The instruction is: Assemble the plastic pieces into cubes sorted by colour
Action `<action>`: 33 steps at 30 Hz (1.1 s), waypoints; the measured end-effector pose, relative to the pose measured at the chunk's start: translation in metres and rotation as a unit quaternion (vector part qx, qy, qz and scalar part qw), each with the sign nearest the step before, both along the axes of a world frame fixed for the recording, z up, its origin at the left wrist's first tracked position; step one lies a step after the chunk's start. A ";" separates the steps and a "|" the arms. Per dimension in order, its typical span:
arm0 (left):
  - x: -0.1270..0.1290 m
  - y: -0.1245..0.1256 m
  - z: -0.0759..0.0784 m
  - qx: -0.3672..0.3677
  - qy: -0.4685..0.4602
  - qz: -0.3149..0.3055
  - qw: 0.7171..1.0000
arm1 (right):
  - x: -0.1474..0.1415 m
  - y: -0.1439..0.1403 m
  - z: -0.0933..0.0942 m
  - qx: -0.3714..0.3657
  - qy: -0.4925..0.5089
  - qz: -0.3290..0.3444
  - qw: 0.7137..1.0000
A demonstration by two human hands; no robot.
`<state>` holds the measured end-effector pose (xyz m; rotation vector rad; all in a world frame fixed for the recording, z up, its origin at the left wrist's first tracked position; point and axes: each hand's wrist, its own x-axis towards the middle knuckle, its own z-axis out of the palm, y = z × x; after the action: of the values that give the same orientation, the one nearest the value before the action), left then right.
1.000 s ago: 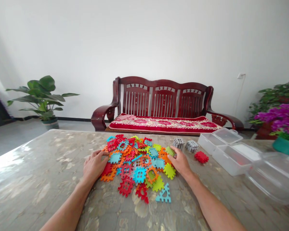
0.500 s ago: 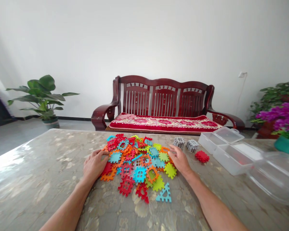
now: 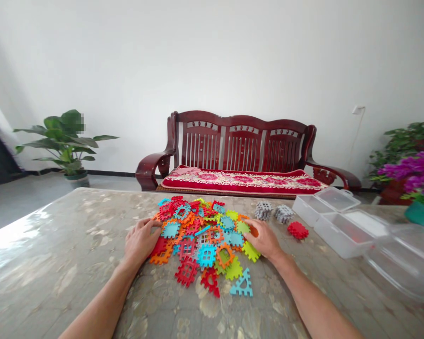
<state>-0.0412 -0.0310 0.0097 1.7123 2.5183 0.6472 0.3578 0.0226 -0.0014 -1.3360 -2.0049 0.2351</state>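
Observation:
A loose heap of plastic interlocking tiles in red, orange, blue, green and grey lies between my hands on the table. At the heap's left edge rests my left hand (image 3: 142,239), its fingers stretched out beside a light blue square tile (image 3: 171,230). My right hand (image 3: 264,238) lies at the right edge, thumb and fingers spread around an orange tile (image 3: 254,230) and near a lime green tile (image 3: 250,251). Closest to me are a red window tile (image 3: 187,271), a red triangular tile (image 3: 210,281) and a light blue triangular tile (image 3: 242,284).
Right of the heap stand two grey tile stacks (image 3: 263,210) and a red tile stack (image 3: 297,230). Clear plastic boxes (image 3: 342,240) with open lids are farther right. A patterned cover lies on the table (image 3: 74,254). Behind it is a wooden bench (image 3: 240,141).
My right hand has moved slightly left and inward over the heap's edge, its thumb and fingers now around an orange tile. My left hand stays about where it was.

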 end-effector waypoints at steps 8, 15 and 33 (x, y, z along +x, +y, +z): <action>0.000 -0.001 0.001 -0.001 0.001 0.000 1.000 | -0.003 -0.001 -0.003 -0.018 0.047 -0.005 0.999; -0.001 0.000 -0.001 0.003 -0.001 -0.003 1.000 | -0.009 0.000 0.001 -0.043 0.145 0.046 0.987; -0.001 0.000 -0.002 0.005 -0.006 -0.003 1.000 | 0.019 0.003 0.016 -0.134 -0.050 -0.022 0.990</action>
<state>-0.0421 -0.0308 0.0072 1.7121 2.5054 0.6687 0.3767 0.0252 0.0142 -1.5847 -2.0784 0.4370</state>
